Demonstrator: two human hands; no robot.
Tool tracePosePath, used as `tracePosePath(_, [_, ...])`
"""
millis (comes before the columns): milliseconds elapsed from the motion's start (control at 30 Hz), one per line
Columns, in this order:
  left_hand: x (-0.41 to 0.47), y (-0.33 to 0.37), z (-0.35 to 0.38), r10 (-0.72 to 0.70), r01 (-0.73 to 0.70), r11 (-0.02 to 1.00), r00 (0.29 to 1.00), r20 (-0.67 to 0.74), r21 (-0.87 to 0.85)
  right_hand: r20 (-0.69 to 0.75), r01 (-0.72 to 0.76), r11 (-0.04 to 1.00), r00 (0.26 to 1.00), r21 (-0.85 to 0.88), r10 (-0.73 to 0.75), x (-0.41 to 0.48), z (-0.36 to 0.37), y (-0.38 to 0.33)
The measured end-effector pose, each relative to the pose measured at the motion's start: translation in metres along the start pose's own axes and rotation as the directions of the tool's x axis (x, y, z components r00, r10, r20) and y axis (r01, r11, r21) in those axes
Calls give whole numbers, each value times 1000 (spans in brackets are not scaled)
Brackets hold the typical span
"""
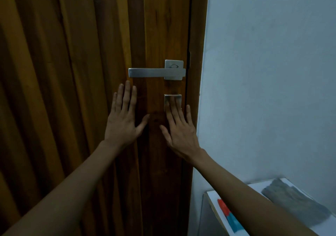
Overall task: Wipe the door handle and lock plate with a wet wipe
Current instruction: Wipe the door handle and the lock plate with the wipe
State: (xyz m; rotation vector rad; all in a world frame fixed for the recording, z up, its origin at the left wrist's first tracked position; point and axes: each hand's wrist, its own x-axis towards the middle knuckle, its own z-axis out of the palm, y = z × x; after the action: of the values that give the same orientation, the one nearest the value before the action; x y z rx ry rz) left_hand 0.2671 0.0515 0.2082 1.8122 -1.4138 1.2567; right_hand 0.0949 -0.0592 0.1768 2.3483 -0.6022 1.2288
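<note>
Wooden door (pixel 72 72) fills left and centre, pale wall (pixel 272 72) to the right. White worktop (pixel 213 197) in the bottom right corner carries a grey cloth (pixel 294 203). Left hand (pixel 123 119) is flat on the door just below the handle's free end, grip wide, fingers straight, holding nothing. Right hand (pixel 180 132) is also flat, grip wide, fingertips over the lock plate. Steel door handle (pixel 154 72) is horizontal. Square lock plate (pixel 172 98) sits just beneath the handle's base.
</note>
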Motion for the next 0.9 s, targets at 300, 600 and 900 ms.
tracePosePath(300, [-1, 2, 0, -7, 7, 1000, 1000, 3, 4, -120, -156, 988, 981, -1, 155, 29, -13, -9])
tracePosePath(600, [0, -1, 0, -6, 6, 1000, 1000, 0, 5, -82, -70, 997, 994, 13, 71, -4, -6, -7])
tracePosePath(900, [0, -1, 1, -7, 7, 1000, 1000, -23, 11, -58, -185, 980, 980, 69, 189, 18, -20, -15])
